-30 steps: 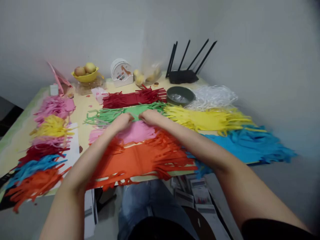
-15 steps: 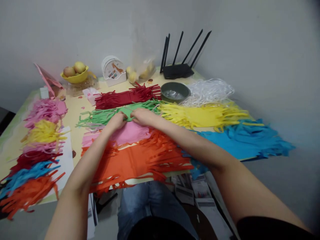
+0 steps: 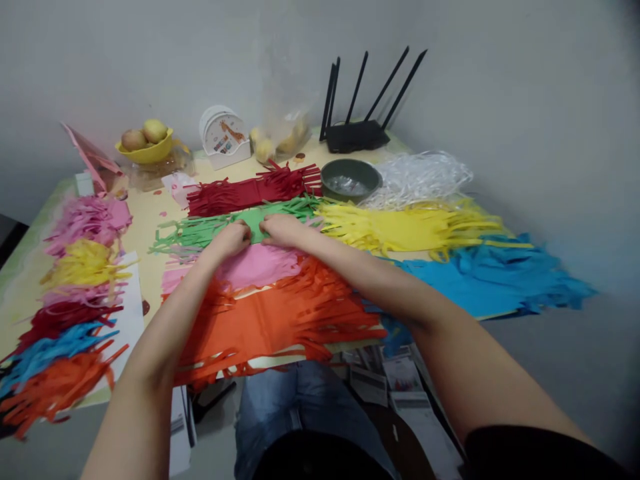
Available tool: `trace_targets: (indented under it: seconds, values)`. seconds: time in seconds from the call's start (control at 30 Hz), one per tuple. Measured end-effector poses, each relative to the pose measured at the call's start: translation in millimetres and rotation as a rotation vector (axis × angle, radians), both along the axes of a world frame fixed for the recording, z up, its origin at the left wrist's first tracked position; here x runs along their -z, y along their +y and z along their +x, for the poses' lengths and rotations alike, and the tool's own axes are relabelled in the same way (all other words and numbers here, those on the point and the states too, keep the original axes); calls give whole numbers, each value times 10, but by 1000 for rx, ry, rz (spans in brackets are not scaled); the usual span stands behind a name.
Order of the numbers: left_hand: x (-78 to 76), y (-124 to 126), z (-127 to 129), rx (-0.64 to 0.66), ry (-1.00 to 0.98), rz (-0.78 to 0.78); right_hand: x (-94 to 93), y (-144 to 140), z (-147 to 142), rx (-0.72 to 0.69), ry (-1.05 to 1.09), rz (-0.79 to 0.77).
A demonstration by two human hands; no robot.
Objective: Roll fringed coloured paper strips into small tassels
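Green fringed paper point(image 3: 256, 223) lies across the middle of the table, its cut strips spreading to both sides. My left hand point(image 3: 234, 239) has its fingers curled on the near edge of the green paper's uncut middle. Close beside it, my right hand point(image 3: 281, 231) pinches the same edge; the fingertips are partly hidden. Just below both hands is pink fringed paper point(image 3: 260, 265), and nearer to me spreads orange fringed paper point(image 3: 250, 327). Dark red fringed paper point(image 3: 250, 191) lies beyond the green one.
Yellow point(image 3: 400, 230) and blue fringed paper point(image 3: 460, 287) lie at right. Behind stand a dark bowl point(image 3: 375, 181), white strips point(image 3: 425, 175) and a black router point(image 3: 356, 137). Colourful fringed bundles point(image 3: 90, 215) line the left, below a yellow fruit bowl point(image 3: 150, 155).
Both hands stay on the green paper's near edge with barely any shift. The camera view has tilted slightly.
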State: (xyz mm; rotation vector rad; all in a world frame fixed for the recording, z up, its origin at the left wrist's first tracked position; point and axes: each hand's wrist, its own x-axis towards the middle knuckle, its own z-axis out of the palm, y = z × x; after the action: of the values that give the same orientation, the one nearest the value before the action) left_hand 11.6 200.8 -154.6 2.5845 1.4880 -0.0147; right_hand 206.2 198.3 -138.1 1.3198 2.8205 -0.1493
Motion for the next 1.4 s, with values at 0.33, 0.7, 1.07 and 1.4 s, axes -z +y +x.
trace_targets:
  seconds: [0.33,0.7,1.07,1.4]
  values:
    - [-43,-88,98,-9,72,51,-10,-102,-34,-60,-64,46]
    - [-72,-53,72,-34,50,28,-18,-19,33,3,-62,13]
    - [-121,29,97,-79,28,-3,-56,41,39,36,-25,-35]
    - [-188,-7,237,-169,26,3,-43,72,39,68,-2,-54]
